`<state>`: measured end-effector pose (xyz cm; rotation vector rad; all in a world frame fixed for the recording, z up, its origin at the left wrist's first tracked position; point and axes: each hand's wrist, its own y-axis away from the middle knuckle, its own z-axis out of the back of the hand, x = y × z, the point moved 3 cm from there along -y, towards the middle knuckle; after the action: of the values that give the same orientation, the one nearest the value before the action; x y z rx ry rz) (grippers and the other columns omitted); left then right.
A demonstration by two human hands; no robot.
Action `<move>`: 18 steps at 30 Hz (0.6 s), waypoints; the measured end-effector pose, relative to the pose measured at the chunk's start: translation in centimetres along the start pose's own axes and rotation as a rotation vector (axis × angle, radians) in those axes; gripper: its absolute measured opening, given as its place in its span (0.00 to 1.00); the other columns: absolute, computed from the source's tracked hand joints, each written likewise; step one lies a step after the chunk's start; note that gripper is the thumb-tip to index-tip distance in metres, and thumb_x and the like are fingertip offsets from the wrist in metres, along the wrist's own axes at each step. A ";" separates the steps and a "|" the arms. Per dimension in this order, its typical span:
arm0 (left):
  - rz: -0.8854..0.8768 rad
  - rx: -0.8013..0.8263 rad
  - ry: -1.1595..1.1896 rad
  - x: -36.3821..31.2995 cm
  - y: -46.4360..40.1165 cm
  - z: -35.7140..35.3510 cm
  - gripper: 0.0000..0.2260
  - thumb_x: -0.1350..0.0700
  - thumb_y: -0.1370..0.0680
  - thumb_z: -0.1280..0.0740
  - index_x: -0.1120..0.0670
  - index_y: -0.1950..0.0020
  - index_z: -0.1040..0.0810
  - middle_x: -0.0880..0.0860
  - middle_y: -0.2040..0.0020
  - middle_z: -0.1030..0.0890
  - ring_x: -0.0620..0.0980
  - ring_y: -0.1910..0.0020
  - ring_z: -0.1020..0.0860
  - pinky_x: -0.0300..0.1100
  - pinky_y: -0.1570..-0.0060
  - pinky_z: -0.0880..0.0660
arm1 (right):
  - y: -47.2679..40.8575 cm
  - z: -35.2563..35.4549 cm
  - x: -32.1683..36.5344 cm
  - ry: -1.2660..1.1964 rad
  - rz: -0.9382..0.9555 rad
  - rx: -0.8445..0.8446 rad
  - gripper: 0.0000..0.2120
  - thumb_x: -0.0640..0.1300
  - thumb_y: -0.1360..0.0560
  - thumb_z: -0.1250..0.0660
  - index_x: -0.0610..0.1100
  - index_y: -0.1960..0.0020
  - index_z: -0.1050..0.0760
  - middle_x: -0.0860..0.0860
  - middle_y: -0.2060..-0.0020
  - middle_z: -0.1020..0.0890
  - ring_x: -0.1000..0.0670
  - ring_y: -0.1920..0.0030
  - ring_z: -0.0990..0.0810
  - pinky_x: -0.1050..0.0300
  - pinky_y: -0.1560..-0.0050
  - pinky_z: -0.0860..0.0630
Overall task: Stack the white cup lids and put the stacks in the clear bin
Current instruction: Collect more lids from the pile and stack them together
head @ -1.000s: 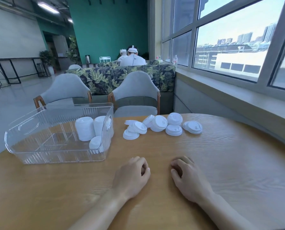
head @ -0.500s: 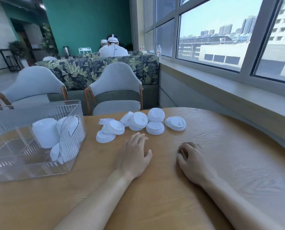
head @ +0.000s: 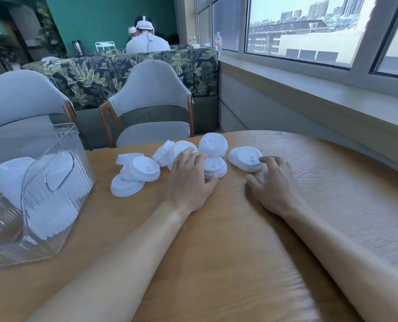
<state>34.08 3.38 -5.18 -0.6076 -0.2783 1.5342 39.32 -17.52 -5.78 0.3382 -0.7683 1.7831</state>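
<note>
Several white cup lids (head: pixel 144 169) lie scattered on the wooden table (head: pixel 228 252) near its far edge. My left hand (head: pixel 188 180) reaches among the middle lids, its fingers stretched over one lid (head: pixel 181 148) beside a short lid stack (head: pixel 214 167). My right hand (head: pixel 274 184) is by the rightmost lid (head: pixel 245 158), fingertips touching its near edge. The clear bin (head: pixel 31 228) stands at the left and holds white lid stacks (head: pixel 10 177). Neither hand grips anything.
Two grey chairs (head: pixel 151 105) stand behind the table's far edge, with a leaf-patterned sofa back behind them. A window ledge (head: pixel 321 94) runs along the right. People sit far off.
Both hands have moved forward from the near table to the lids, the left opening its fingers. The view has shifted right, so the bin sits further left.
</note>
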 end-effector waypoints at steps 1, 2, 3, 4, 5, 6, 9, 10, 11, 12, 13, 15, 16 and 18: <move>0.005 0.003 0.003 0.0 -0.3 -0.3 0.23 0.43 0.19 0.35 0.55 0.30 0.25 0.51 0.30 0.23 0.52 0.22 0.38 0.44 0.26 0.43 | -0.4 -0.2 -0.1 -0.006 0.002 -0.005 0.28 0.52 0.23 0.32 0.44 0.27 0.34 0.48 0.30 0.31 0.47 0.29 0.38 0.52 0.32 0.37; 0.009 0.004 0.011 0.0 -0.5 -0.4 0.23 0.42 0.19 0.36 0.55 0.30 0.25 0.52 0.30 0.24 0.51 0.22 0.39 0.44 0.26 0.44 | -0.7 -0.3 -0.1 -0.015 0.000 -0.010 0.30 0.54 0.23 0.31 0.44 0.26 0.34 0.48 0.30 0.31 0.47 0.29 0.39 0.52 0.32 0.37; 0.011 0.005 0.022 0.0 -0.7 -0.6 0.24 0.42 0.20 0.36 0.55 0.29 0.26 0.52 0.29 0.24 0.51 0.21 0.40 0.43 0.25 0.44 | -1.1 -0.4 -0.2 -0.025 -0.003 -0.018 0.31 0.55 0.24 0.30 0.44 0.26 0.35 0.48 0.30 0.32 0.47 0.29 0.39 0.52 0.32 0.37; 0.012 0.007 0.033 -0.1 -0.9 -0.7 0.24 0.41 0.20 0.36 0.55 0.29 0.26 0.52 0.29 0.24 0.50 0.21 0.40 0.43 0.25 0.45 | -1.4 -0.5 -0.2 -0.035 -0.009 -0.025 0.32 0.55 0.24 0.30 0.45 0.26 0.35 0.48 0.29 0.32 0.47 0.29 0.39 0.52 0.33 0.37; 0.013 0.010 0.040 -0.1 -1.0 -0.8 0.25 0.41 0.20 0.36 0.55 0.29 0.26 0.52 0.28 0.25 0.50 0.21 0.41 0.43 0.24 0.46 | -1.7 -0.6 -0.2 -0.037 -0.013 -0.031 0.33 0.56 0.25 0.30 0.45 0.26 0.35 0.47 0.29 0.32 0.47 0.29 0.39 0.51 0.33 0.36; 0.014 0.014 0.044 0.0 -1.1 -0.9 0.25 0.40 0.20 0.36 0.55 0.28 0.26 0.52 0.28 0.25 0.50 0.21 0.41 0.43 0.24 0.46 | -2.0 -0.6 -0.2 -0.034 -0.017 -0.035 0.33 0.57 0.25 0.29 0.45 0.26 0.35 0.47 0.29 0.32 0.47 0.29 0.39 0.51 0.33 0.36; 0.018 0.019 0.046 0.0 -1.2 -1.0 0.26 0.40 0.19 0.37 0.55 0.28 0.27 0.53 0.27 0.26 0.50 0.20 0.43 0.44 0.23 0.48 | -2.6 -0.9 -0.3 -0.032 -0.015 -0.031 0.35 0.60 0.26 0.29 0.45 0.26 0.35 0.46 0.29 0.31 0.46 0.29 0.38 0.49 0.33 0.35; 0.019 0.018 0.044 0.0 -1.2 -1.0 0.26 0.40 0.19 0.37 0.55 0.28 0.27 0.53 0.28 0.25 0.50 0.20 0.43 0.44 0.23 0.48 | -2.8 -1.0 -0.4 -0.034 -0.014 -0.030 0.36 0.61 0.26 0.29 0.45 0.25 0.35 0.46 0.29 0.31 0.46 0.29 0.38 0.48 0.33 0.34; 0.022 0.019 0.043 0.0 -1.2 -1.1 0.26 0.40 0.19 0.37 0.55 0.28 0.27 0.53 0.28 0.25 0.50 0.20 0.43 0.45 0.22 0.47 | -2.9 -1.1 -0.4 -0.036 -0.015 -0.026 0.36 0.61 0.26 0.29 0.46 0.25 0.36 0.46 0.29 0.31 0.46 0.28 0.38 0.47 0.33 0.34; 0.026 0.021 0.043 0.1 -1.2 -1.2 0.25 0.40 0.19 0.38 0.55 0.28 0.27 0.54 0.28 0.24 0.51 0.21 0.43 0.46 0.23 0.46 | -3.0 -1.2 -0.5 -0.036 -0.015 -0.021 0.37 0.61 0.26 0.29 0.46 0.24 0.37 0.46 0.29 0.31 0.46 0.28 0.38 0.46 0.33 0.34; 0.027 0.020 0.041 0.1 -1.2 -1.2 0.24 0.40 0.19 0.38 0.54 0.29 0.26 0.54 0.30 0.23 0.51 0.21 0.42 0.46 0.23 0.46 | -3.1 -1.3 -0.5 -0.034 -0.011 -0.017 0.38 0.61 0.26 0.29 0.46 0.24 0.38 0.46 0.29 0.31 0.45 0.28 0.38 0.46 0.32 0.34; 0.025 0.009 0.030 0.1 -1.2 -1.4 0.22 0.40 0.19 0.38 0.54 0.33 0.24 0.54 0.33 0.21 0.53 0.22 0.41 0.45 0.25 0.46 | -3.3 -1.3 -0.6 -0.027 -0.004 -0.007 0.39 0.61 0.26 0.29 0.47 0.23 0.40 0.46 0.28 0.32 0.45 0.27 0.39 0.45 0.31 0.35; 0.025 0.003 0.033 0.1 -1.2 -1.4 0.22 0.40 0.19 0.37 0.54 0.34 0.24 0.54 0.34 0.21 0.53 0.23 0.40 0.45 0.25 0.46 | -3.3 -1.3 -0.6 -0.026 -0.003 -0.006 0.39 0.61 0.26 0.29 0.47 0.22 0.40 0.46 0.28 0.32 0.46 0.26 0.39 0.45 0.31 0.35; 0.023 -0.005 0.042 0.1 -1.2 -1.3 0.22 0.40 0.20 0.36 0.54 0.34 0.24 0.53 0.35 0.20 0.54 0.24 0.38 0.46 0.25 0.45 | -3.4 -1.3 -0.7 -0.022 -0.001 -0.008 0.39 0.61 0.25 0.30 0.46 0.22 0.41 0.46 0.27 0.32 0.45 0.26 0.39 0.44 0.31 0.35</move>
<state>35.78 3.27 -5.69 -0.6482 -0.2438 1.5417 42.90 -16.56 -5.99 0.3531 -0.7910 1.7776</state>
